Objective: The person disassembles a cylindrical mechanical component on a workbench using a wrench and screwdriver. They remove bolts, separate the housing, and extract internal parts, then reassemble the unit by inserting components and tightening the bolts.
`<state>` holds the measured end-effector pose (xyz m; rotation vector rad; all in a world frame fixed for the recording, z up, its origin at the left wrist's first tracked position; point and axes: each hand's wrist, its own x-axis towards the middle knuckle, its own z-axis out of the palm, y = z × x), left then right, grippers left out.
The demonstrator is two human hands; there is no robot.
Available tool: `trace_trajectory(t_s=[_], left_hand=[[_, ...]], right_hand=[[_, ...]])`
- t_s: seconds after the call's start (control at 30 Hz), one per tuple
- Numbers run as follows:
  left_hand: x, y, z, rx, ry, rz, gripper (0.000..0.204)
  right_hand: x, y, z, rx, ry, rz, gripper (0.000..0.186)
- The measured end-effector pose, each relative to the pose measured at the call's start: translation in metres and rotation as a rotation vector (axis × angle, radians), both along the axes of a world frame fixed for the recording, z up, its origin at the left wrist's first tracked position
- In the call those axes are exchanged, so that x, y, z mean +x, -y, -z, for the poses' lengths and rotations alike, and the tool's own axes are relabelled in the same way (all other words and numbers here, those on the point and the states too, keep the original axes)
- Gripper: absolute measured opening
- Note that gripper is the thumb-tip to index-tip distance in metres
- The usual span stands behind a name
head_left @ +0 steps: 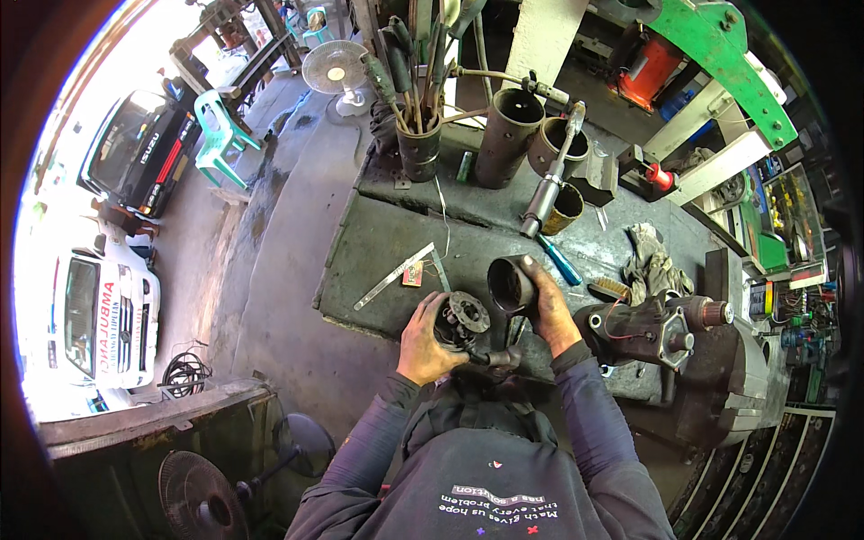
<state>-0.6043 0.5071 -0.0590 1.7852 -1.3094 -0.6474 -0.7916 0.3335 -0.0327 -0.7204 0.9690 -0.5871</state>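
My left hand is wrapped round a dark, round motor part with a slotted ring on its face. In my right hand is a dark metal cylinder, tilted so its open mouth faces toward the left hand. The two parts are close together above the near edge of the workbench. Beside my right hand lies a starter motor with a toothed end. Beyond the hands rest a metal strip, a small red and yellow box and a blue-handled screwdriver.
Metal cans of tools stand at the bench's back, with a tall dark cylinder beside them. A silver power tool leans there. On the right are a rag, a brush and a vise. A fan stands beyond.
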Motion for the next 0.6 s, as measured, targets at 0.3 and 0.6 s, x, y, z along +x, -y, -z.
trace_trajectory(t_s=[0.3,0.6], left_hand=[[-0.003,-0.021,0.011,-0.11,-0.086,-0.049,0.097],[-0.003,-0.018,0.008,-0.11,-0.075,-0.017,0.098]], right_hand=[[-0.003,-0.007,0.023,0.227,0.222,-0.003,0.056],[0.006,-0.004,0.022,-0.07,-0.116,-0.092,0.073]])
